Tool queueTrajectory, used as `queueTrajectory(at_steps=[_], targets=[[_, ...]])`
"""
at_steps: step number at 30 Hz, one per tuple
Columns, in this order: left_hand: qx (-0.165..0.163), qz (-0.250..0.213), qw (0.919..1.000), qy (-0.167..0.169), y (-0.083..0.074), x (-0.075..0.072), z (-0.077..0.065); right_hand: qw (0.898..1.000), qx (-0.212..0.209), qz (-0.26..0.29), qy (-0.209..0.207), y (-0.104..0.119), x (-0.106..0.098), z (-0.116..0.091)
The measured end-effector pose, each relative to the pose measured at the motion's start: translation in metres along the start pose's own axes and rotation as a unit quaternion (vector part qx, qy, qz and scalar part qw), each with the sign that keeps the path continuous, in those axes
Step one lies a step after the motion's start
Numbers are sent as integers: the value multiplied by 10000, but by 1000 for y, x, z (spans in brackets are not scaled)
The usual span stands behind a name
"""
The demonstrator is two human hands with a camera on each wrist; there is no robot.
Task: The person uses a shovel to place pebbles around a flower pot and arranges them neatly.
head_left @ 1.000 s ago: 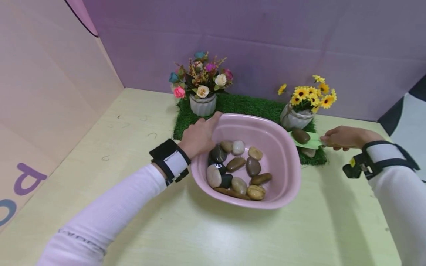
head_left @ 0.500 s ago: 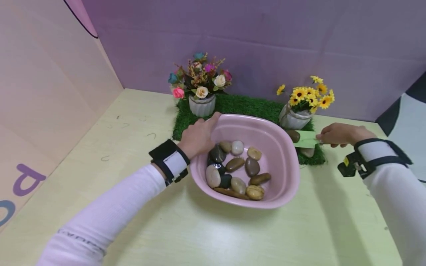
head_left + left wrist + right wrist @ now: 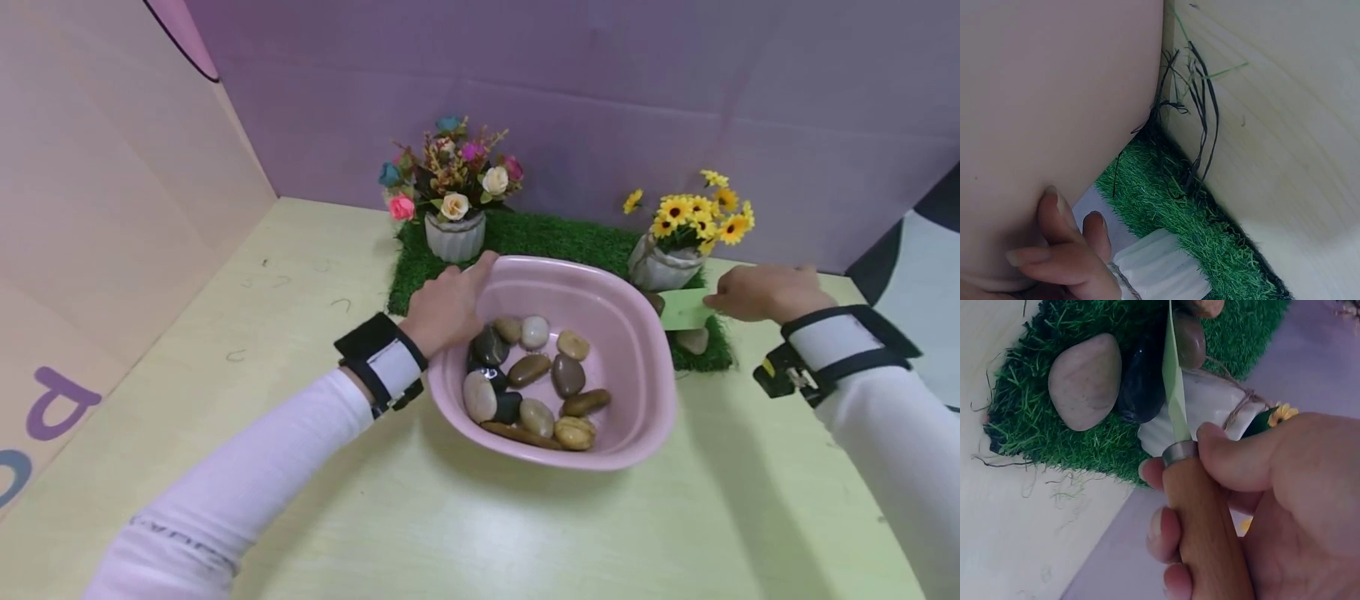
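Observation:
My left hand (image 3: 446, 308) grips the left rim of a pink basin (image 3: 652, 367), thumb over the edge and curled fingers (image 3: 1063, 265) against its outer wall. Inside the basin lie several smooth stones, such as a brown one (image 3: 529, 369) and a white one (image 3: 535, 332). To the right of the basin, my right hand (image 3: 767, 293) holds the wooden handle of a small trowel. Its green blade (image 3: 684, 309) is seen nearly edge-on in the right wrist view. A brown stone (image 3: 656, 302) sits at the blade's tip, partly hidden by the basin rim.
Behind the basin lies a strip of artificial grass (image 3: 555, 236). On it stand a pot of mixed flowers (image 3: 456, 237) and a pot of yellow flowers (image 3: 666, 262). A pale stone (image 3: 1085, 382) and a black stone (image 3: 1141, 378) rest on the grass near the trowel.
The brown stone has gone from the middle of the trowel's blade to its tip, beside the basin. My right hand has moved slightly left and turned, tilting the blade. My left hand stays put.

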State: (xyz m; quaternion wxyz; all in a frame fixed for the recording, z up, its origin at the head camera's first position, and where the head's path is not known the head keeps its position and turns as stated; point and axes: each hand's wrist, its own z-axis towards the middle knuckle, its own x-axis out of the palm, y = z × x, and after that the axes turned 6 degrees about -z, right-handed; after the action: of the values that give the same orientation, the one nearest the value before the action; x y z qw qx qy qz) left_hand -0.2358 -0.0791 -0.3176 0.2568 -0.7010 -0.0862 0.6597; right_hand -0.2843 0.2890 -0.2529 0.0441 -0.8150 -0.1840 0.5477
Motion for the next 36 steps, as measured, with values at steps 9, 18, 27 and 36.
queueTrajectory(at_steps=[9,18,27,36], targets=[[-8,5,10000,14,2,1,0,9985,239,-205,-438,27,-6,-9],[-23,25,10000,0,5,-1,-1,9910,272,-639,-1148,41,-9,-15],[-78,-29,10000,43,4,-2,-1,9907,325,-713,-1114,33,-11,-20],[13,-71,10000,48,2,-1,0,9942,593,-549,-717,21,-25,-39]])
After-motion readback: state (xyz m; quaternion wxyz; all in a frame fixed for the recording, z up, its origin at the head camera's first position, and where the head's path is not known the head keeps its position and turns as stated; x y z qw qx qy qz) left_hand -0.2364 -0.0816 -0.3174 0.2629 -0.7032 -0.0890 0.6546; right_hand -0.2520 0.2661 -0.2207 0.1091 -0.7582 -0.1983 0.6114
